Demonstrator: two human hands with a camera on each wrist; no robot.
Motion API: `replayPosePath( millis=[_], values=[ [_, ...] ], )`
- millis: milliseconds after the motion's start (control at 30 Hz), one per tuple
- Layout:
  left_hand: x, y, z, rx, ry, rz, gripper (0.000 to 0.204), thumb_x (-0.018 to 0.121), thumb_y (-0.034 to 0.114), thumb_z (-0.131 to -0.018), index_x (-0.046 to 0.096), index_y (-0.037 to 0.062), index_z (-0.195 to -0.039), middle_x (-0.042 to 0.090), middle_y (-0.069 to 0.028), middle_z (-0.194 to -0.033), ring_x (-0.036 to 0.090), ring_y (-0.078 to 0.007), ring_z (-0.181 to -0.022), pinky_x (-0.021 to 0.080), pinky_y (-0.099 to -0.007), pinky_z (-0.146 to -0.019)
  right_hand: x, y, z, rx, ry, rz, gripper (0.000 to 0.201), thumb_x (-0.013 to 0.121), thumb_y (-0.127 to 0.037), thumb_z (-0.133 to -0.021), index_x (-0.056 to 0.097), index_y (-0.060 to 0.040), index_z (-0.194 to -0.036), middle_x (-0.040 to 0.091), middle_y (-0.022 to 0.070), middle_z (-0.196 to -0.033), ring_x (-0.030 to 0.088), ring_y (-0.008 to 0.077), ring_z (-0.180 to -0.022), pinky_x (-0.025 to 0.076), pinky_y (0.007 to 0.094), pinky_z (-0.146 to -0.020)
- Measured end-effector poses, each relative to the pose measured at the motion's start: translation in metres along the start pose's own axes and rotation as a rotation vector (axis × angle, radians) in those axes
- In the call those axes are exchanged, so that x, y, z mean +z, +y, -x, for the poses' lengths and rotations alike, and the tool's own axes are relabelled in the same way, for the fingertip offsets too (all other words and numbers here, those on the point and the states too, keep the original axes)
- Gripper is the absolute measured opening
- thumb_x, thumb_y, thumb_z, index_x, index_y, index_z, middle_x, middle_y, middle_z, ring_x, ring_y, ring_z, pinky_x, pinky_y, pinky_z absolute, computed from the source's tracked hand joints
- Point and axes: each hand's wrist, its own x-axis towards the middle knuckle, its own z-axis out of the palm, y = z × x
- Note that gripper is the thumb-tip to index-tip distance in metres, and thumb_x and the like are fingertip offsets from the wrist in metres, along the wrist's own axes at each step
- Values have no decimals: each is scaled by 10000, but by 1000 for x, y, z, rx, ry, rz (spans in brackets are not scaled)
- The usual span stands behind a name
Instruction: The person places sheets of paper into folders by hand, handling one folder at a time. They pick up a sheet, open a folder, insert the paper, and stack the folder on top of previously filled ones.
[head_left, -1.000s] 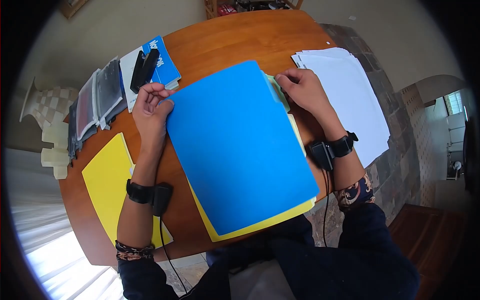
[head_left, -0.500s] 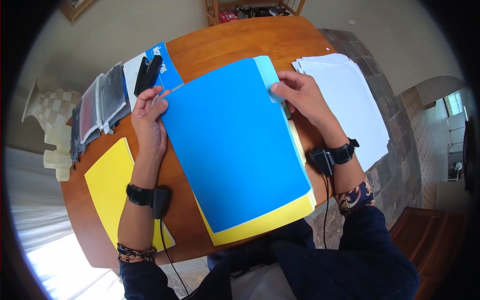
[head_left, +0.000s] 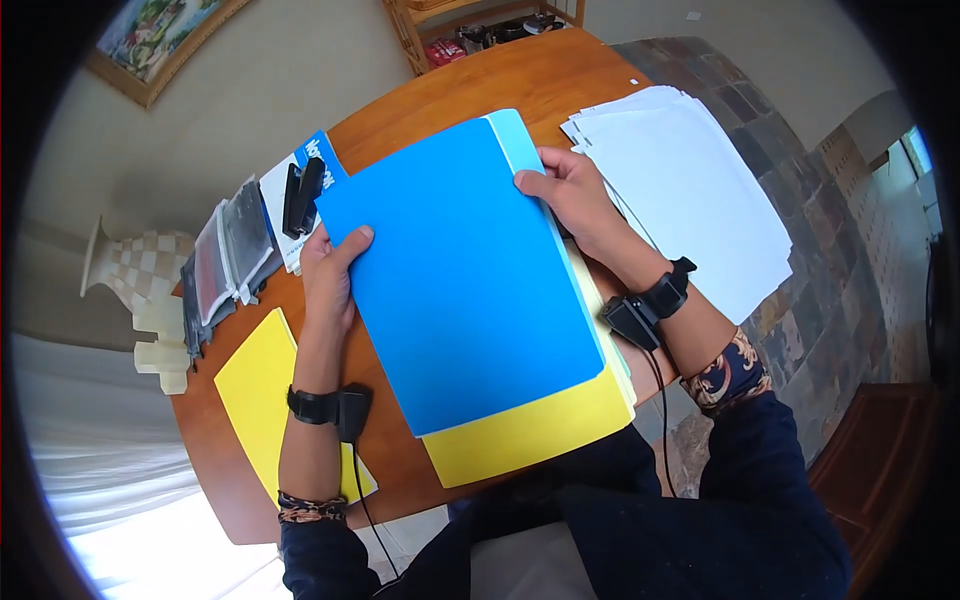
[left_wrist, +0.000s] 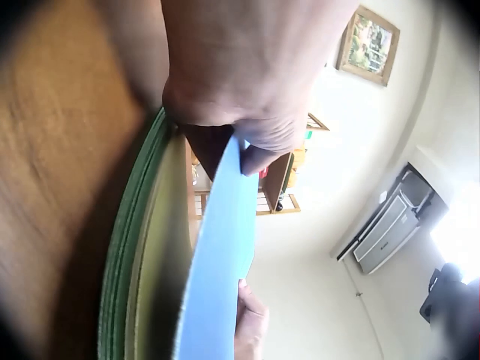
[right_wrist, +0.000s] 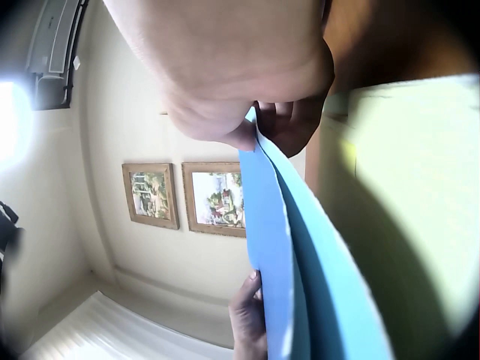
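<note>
A blue file folder (head_left: 460, 290) is held up between both hands, its pale blue inner tab edge showing at the right. My left hand (head_left: 328, 280) grips its left edge, thumb on top and fingers behind. On the opposite edge, my right hand (head_left: 580, 205) pinches the folder near the upper corner. In the right wrist view the two leaves of the folder (right_wrist: 266, 225) stand slightly apart. Below it lies a stack of folders, with a yellow folder (head_left: 530, 435) sticking out toward the body and green folders (left_wrist: 124, 255) showing edge-on in the left wrist view.
Another yellow folder (head_left: 265, 385) lies on the wooden table (head_left: 400, 120) at the left. Behind it are zip pouches (head_left: 235, 245) and a black stapler (head_left: 302, 195) on a notebook (head_left: 325, 150). A pile of white paper (head_left: 690, 190) lies at the right.
The blue folder has lifted and shifted up and left, uncovering more of the yellow folder beneath. My left thumb has moved onto its face, and my right hand has taken hold of its tab edge.
</note>
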Motion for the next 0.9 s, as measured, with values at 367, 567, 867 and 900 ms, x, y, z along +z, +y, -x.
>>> replayPosePath(
  millis=[367, 567, 867, 900],
  values=[
    [-66, 67, 42, 52, 167, -161, 533, 734, 124, -873, 523, -15, -1342, 642, -150, -1224, 633, -239, -1089, 512, -376, -983, 9, 19, -1, -14, -124, -68, 301, 540, -309, -1015, 680, -43, -998, 623, -19, -721, 546, 41, -559, 399, 192, -493],
    [-155, 94, 86, -7, 292, -313, 453, 694, 139, -905, 557, -18, -1308, 650, -145, -1193, 631, -250, -1087, 495, -395, -995, 2, 20, -3, -4, -85, -20, 321, 542, -331, -1022, 683, -44, -1010, 605, -27, -716, 518, 37, -572, 370, 189, -526],
    [-272, 64, 151, -153, 541, -392, 406, 644, 76, -904, 557, -62, -1275, 650, -189, -1155, 651, -292, -1060, 514, -417, -978, -1, 17, -2, -67, -76, 80, 326, 502, -337, -1043, 675, -62, -1013, 590, -28, -720, 509, 39, -579, 360, 197, -525],
    [-277, 61, 152, -147, 549, -391, 406, 644, 76, -904, 557, -62, -1275, 650, -189, -1155, 651, -292, -1060, 514, -417, -978, -1, 18, -2, -73, -84, 79, 326, 502, -337, -1043, 675, -62, -1013, 590, -28, -720, 509, 39, -579, 360, 197, -525]
  ],
)
